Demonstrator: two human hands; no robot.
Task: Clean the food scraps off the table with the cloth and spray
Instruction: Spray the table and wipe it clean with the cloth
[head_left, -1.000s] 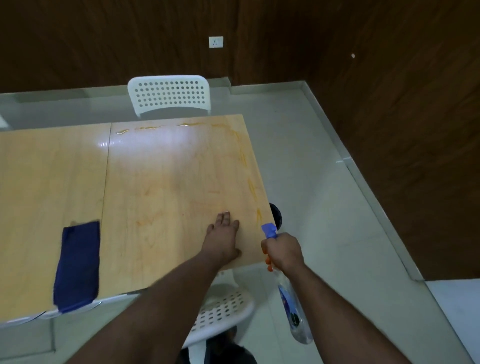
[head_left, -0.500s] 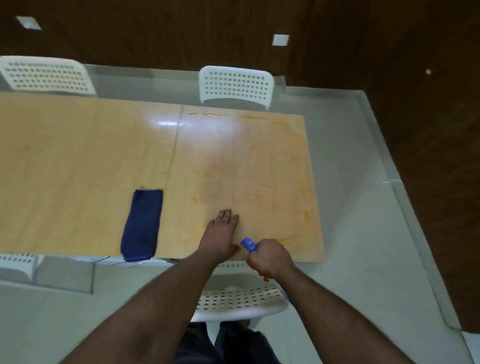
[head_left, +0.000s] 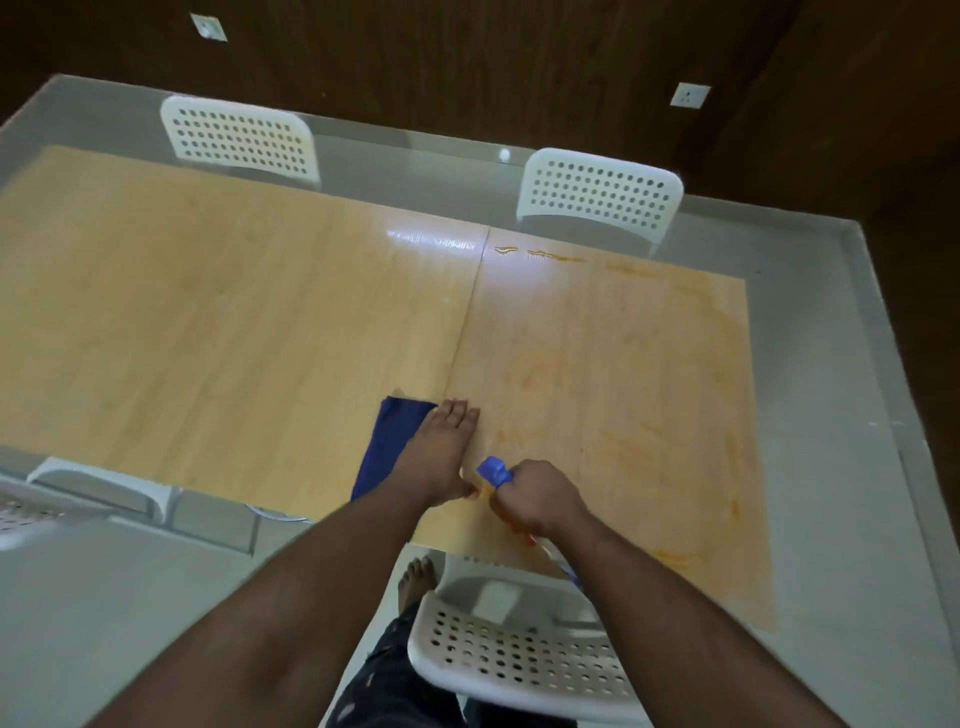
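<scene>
Navy-blue cloth (head_left: 389, 441) lies at the near edge of the tabletop (head_left: 208, 338), just left of the seam between the two panels, its lower end hanging over that edge. Our left hand (head_left: 439, 457) lies flat, fingers straight and together, over the cloth's right side; we cannot tell how much of the palm bears on the fabric and how much on bare wood. Just beside it, our right hand (head_left: 537, 501) is curled around the neck of the spray bottle (head_left: 496, 470), whose blue nozzle pokes out above the knuckles while the body trails below the wrist, mostly hidden. To the right, orange food smears (head_left: 623, 405) spread across the right panel out to its far and right edges.

We judge that we are between spraying and wiping: the stains look untouched by the cloth. Next we would need to gather the cloth under the left hand and drag it rightward over the smears, pressing hard enough to lift the residue, with the bottle kept clear of the wet patch.
</scene>
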